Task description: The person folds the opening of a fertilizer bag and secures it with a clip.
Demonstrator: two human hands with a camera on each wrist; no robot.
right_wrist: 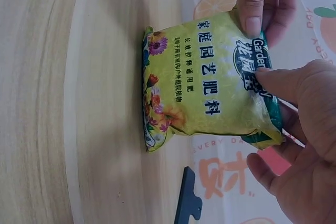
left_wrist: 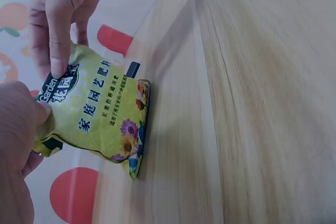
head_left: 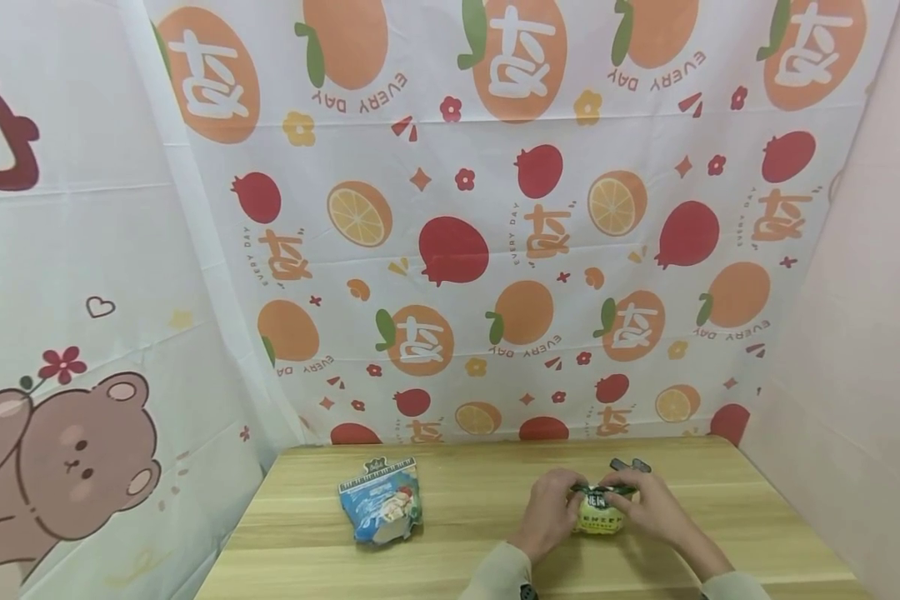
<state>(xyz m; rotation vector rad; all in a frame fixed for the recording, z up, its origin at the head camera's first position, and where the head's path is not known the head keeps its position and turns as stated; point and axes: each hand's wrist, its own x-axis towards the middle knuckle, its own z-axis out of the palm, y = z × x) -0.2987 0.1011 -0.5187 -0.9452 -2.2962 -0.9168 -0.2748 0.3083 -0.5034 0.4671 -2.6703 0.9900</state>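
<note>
A yellow-green bag of garden fertilizer point(head_left: 598, 522) with flowers printed along its lower edge stands on the wooden table, right of centre. My left hand point(head_left: 549, 515) pinches its top edge at one side, thumb on the printed front and fingers behind. On the other side my right hand point(head_left: 654, 507) pinches the same top edge, its thumb over the dark logo in the right wrist view. The top of the bag is folded between the two hands. A black bag clip point(right_wrist: 188, 198) lies on the table close behind my right hand.
A blue bag point(head_left: 378, 510) with a food picture stands at the left of the wooden table point(head_left: 487, 483), a dark-edged clip point(head_left: 376, 475) across its top. Behind the table hangs a fruit-print cloth point(head_left: 390, 250); plain and bear-print sheets hang at the sides.
</note>
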